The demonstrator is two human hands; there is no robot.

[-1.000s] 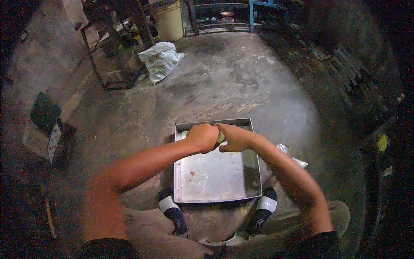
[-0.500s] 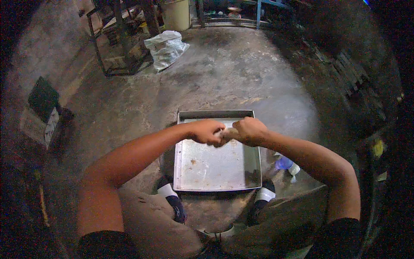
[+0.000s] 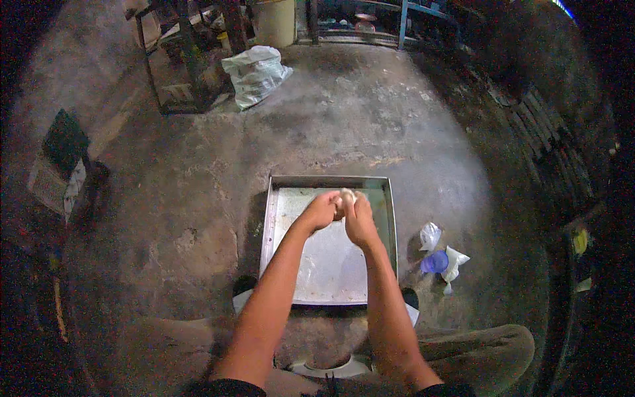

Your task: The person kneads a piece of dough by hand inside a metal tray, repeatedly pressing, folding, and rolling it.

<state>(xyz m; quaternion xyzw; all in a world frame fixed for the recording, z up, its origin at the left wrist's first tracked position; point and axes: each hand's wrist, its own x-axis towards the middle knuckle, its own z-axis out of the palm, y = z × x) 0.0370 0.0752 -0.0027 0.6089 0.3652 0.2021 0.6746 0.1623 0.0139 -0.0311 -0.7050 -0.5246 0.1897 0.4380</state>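
My left hand [image 3: 322, 210] and my right hand [image 3: 360, 220] meet above the far half of a shallow square metal tray [image 3: 333, 274]. Both are closed around a small whitish crumpled thing [image 3: 347, 194], which shows between the fingers. Most of it is covered, and its kind is not clear. The tray lies on the floor between my feet, with straight raised walls and a few brownish specks on its pale bottom.
Right of the tray stand a blue-violet cup [image 3: 434, 262] and two small plastic bags, one clear [image 3: 430, 235], one white-filled [image 3: 455, 262]. Farther off are a white sack [image 3: 256, 76], a metal frame [image 3: 185, 79], a cream bin [image 3: 274, 25] and a blue shelf [image 3: 403, 24].
My elbows have swung inward, so both forearms now reach forward nearly straight. The hands stay together on the whitish thing. The cup and bags, partly hidden before, now show fully.
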